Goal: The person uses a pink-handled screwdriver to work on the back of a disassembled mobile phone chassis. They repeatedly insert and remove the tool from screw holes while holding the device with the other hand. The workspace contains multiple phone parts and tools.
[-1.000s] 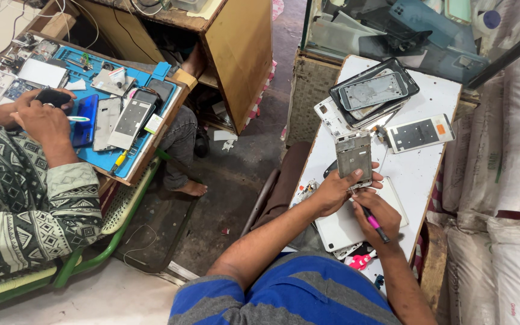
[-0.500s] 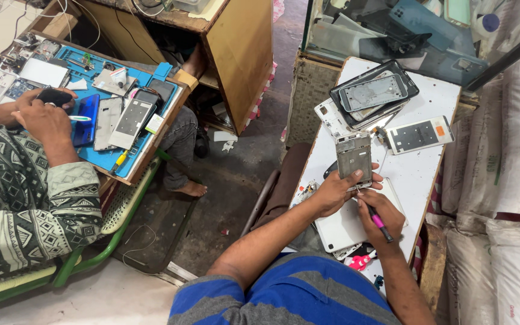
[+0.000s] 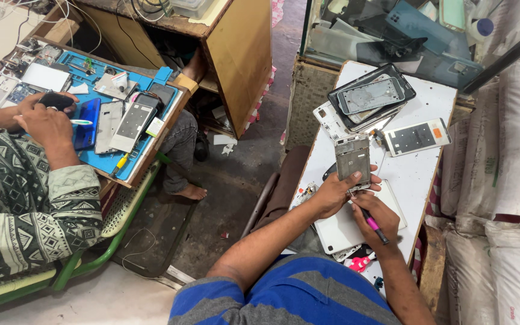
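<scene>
- Nothing has really moved since the earlier frames: both hands stay at the same spot on the white table [image 3: 419,174], phone frame in the same place.
- Left hand [image 3: 332,194]: fingers curled around the lower end of the grey phone frame [image 3: 352,159], thumb across its bottom edge, clamping it flat on the table.
- Right hand [image 3: 375,218]: fingers pressed together around a pink-and-black tool [image 3: 371,224], pen-style; tip points up at the frame's bottom edge, just beside the left thumb.
- Phone frame sits near the table's middle, long axis pointing away from the person, upper end clear of the hands.
- Under both hands: white slab [image 3: 341,232], partly covered.
- Beyond the frame: stack of phone housings [image 3: 371,97] at the far end of the table; white phone panel [image 3: 417,136] to its right, apart from the frame.
- Left of the scene: co-worker in a patterned sleeve [image 3: 22,210] at a blue mat [image 3: 130,165] with more phone parts, well apart.
</scene>
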